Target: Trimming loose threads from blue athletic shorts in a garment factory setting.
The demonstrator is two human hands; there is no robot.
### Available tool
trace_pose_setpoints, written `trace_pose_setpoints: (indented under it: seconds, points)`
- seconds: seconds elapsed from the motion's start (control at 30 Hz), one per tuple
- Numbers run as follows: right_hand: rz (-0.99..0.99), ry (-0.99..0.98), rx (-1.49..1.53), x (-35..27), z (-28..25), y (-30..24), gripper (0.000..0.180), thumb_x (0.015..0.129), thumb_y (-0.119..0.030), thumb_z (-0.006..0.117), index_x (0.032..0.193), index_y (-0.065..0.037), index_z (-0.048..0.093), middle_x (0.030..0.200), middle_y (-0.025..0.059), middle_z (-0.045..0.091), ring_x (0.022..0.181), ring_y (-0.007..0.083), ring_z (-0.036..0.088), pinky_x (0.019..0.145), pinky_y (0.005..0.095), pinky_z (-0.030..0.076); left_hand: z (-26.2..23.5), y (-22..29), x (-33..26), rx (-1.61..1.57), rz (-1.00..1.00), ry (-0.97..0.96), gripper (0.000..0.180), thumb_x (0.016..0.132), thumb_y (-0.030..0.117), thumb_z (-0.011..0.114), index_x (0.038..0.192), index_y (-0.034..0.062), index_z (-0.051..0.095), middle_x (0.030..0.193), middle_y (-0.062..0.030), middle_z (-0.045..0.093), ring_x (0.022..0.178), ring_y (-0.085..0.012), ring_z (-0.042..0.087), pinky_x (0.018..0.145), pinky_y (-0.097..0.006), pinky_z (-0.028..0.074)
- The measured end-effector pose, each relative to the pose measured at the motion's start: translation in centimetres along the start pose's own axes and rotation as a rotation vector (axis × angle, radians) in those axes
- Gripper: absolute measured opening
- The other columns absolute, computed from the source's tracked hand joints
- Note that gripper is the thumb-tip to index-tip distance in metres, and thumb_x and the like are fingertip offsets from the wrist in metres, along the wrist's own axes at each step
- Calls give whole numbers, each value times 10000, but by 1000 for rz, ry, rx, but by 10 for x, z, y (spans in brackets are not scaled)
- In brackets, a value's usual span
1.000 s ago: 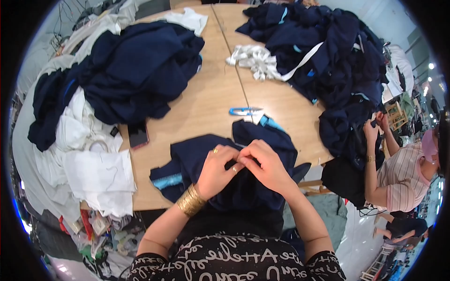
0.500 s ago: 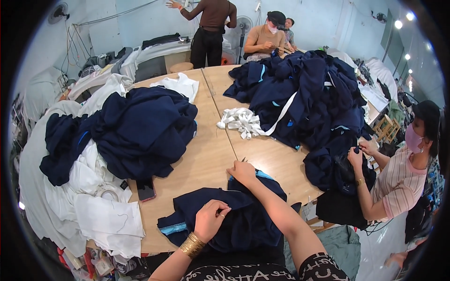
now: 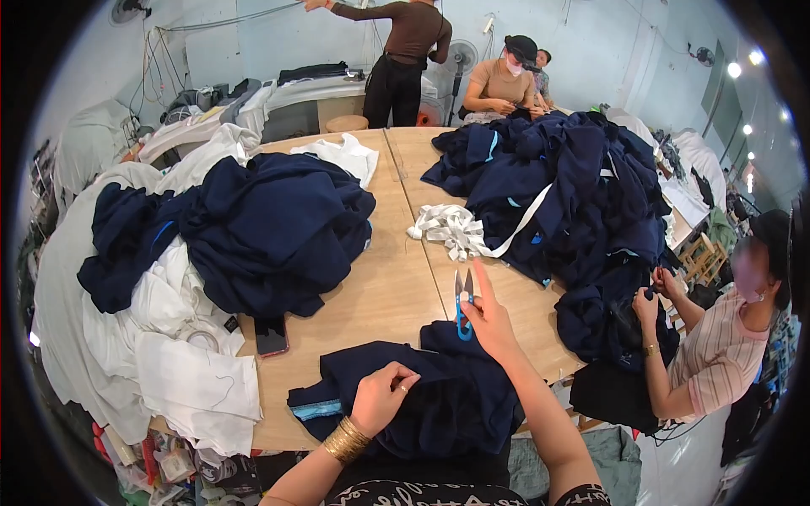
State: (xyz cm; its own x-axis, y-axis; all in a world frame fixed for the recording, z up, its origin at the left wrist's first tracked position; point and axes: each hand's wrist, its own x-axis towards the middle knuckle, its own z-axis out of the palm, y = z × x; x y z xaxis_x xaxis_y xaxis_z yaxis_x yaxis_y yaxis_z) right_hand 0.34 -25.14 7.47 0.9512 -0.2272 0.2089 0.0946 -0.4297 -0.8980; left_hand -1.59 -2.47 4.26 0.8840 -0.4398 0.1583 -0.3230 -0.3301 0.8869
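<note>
Low in the middle of the frame, a dark navy garment (image 3: 426,396) lies crumpled at the near edge of the wooden table (image 3: 380,295), its folds bunched and a strip of light blue trim showing at its lower left corner. The left hand (image 3: 381,398), with a gold cuff at the wrist, rests on top of the garment with the fingers curled in and pinching a bit of the cloth. The right hand (image 3: 489,320) is lifted just above the garment's far edge, its index finger stretched toward the centre of the frame, and it holds a small pair of blue-handled thread snips (image 3: 462,304) with the blades pointing up the picture; the grip is narrow, closed around the blue handle. Just beyond the snips, near the centre, lies a tangle of white ribbon (image 3: 451,229). A large heap of navy clothes (image 3: 278,228) fills the left centre over white fabric (image 3: 181,371), and a dark phone (image 3: 272,339) lies at its lower edge. Another navy pile (image 3: 574,185) covers the upper right. At the right edge a person in a striped top (image 3: 717,354) handles dark cloth.
</note>
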Motion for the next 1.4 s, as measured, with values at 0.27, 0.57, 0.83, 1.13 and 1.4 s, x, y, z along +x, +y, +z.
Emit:
trace_pose_setpoints:
  seconds: [0.27, 0.57, 0.83, 1.13, 1.4]
  points:
    - [198, -288, 124, -42, -29, -40, 389, 971, -108, 393, 1360, -98, 409, 804, 22, 491, 640, 88, 448, 626, 223, 420, -2, -2, 9, -115, -53, -1, 161, 847, 137, 646, 854, -14, 591, 710, -104, 647, 618, -159, 639, 577, -256, 487]
    - [83, -286, -379, -72, -14, -45, 413, 824, -387, 650, 1096, -93, 550, 745, 82, 573, 682, 212, 593, 624, 295, 460, -1, -3, 8, -150, -67, 20, 139, 840, 119, 650, 844, -10, 596, 691, -84, 638, 600, -126, 620, 563, -238, 477]
    - [60, -255, -454, -78, -6, -49, 352, 813, -398, 662, 916, -75, 569, 631, 59, 541, 568, 196, 561, 538, 292, 423, 5, -5, 0, -55, 79, 97, 120, 835, 96, 655, 821, -5, 590, 716, -63, 579, 597, -127, 592, 540, -239, 461]
    - [-44, -265, -493, -86, -6, -48, 278, 848, -346, 627, 872, -72, 594, 665, 104, 584, 586, 257, 590, 523, 319, 426, 4, 1, -4, -30, 91, 98, 115, 814, 88, 652, 811, 1, 577, 737, -99, 560, 644, -234, 559, 599, -310, 453]
    - [-120, -260, -653, -84, -2, -45, 283, 840, -319, 621, 779, -59, 529, 659, 120, 541, 622, 305, 573, 518, 374, 415, 3, -8, 7, -282, -71, 71, 121, 837, 104, 654, 828, 1, 591, 708, -71, 598, 641, -105, 560, 619, -246, 465]
